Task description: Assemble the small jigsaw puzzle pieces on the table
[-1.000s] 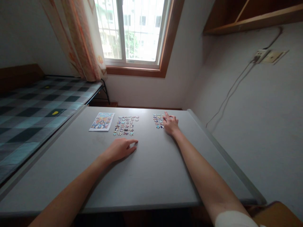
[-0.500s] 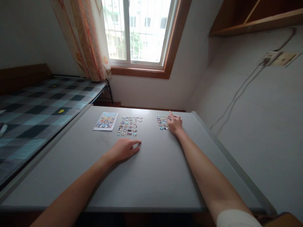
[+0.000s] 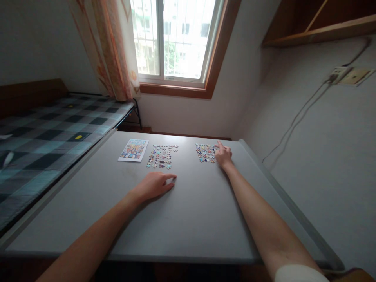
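Observation:
My left hand (image 3: 157, 183) rests on the grey table (image 3: 176, 223), its thumb and index finger apart with nothing between them. Just beyond it lies the left group of jigsaw pieces (image 3: 161, 161), set out in loose rows with gaps. My right hand (image 3: 223, 154) is at the right edge of another group of jigsaw pieces (image 3: 206, 152), index finger stretched forward. Its other fingers are partly hidden, and no piece shows in its grip. To the left of the pieces lies a printed picture sheet (image 3: 133, 150) in blue and orange.
A bed with a checked mattress (image 3: 58, 129) stands along the table's left side. Behind the table are a window (image 3: 176, 43) and an orange patterned curtain (image 3: 113, 58). On the right wall, cables hang from a socket (image 3: 337, 74) below a wooden shelf (image 3: 323, 31).
My right hand has shifted a little to the right, uncovering more pieces at the right group's edge. My left hand stays in place. The view has moved slightly.

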`<state>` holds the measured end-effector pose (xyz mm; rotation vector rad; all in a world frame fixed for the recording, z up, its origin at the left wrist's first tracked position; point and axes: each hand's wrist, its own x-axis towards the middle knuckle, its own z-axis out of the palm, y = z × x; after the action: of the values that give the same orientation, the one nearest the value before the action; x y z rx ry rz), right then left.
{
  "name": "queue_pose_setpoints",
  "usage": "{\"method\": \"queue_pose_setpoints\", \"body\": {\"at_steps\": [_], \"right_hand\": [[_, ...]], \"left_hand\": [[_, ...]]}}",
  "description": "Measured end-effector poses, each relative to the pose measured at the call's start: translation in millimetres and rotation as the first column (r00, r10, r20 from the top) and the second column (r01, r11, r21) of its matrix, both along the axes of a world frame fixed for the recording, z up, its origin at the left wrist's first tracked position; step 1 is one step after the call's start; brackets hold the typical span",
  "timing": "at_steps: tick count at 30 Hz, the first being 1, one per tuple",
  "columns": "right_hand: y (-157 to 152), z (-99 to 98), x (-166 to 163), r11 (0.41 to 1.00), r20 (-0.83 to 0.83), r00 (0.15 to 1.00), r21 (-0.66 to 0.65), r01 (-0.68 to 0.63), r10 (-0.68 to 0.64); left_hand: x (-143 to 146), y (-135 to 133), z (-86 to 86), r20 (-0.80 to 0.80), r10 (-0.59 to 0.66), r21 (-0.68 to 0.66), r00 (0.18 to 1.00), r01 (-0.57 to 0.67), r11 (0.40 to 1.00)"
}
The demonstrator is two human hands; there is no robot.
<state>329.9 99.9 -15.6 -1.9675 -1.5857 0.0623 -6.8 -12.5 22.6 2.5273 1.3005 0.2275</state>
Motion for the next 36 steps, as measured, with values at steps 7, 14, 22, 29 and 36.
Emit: {"method": "queue_pose_setpoints", "body": {"at_steps": [7,14,22,29,36], "right_hand": [[-11,-4.8,-2,0.994,0.065,0.998,0.105,-0.010,0.003],[-16,-2.0,-5,0.997,0.086,0.996,0.064,-0.029,0.024],[-3,-2.8,4,0.999,0.066,0.997,0.012,-0.034,0.033],[36,0.3,40,0.970,0.055,0.968,-0.014,-0.245,0.245],[39,6.4,52,0.932,0.229,0.908,-0.173,-0.318,0.352]], "left_hand": [[-1,0,-0.7,0.001,-0.006,0.005,1.000,0.006,1.000],[-1,1,-2.0,0.003,-0.011,0.010,1.000,0.011,1.000],[-1,0,-0.5,-0.002,0.000,0.002,1.000,0.000,1.000],[1,-3,4.5,-0.001,0.003,-0.011,1.000,-0.003,1.000],[1,-4,5.6,0.012,0.000,-0.007,1.000,0.001,1.000]]}}
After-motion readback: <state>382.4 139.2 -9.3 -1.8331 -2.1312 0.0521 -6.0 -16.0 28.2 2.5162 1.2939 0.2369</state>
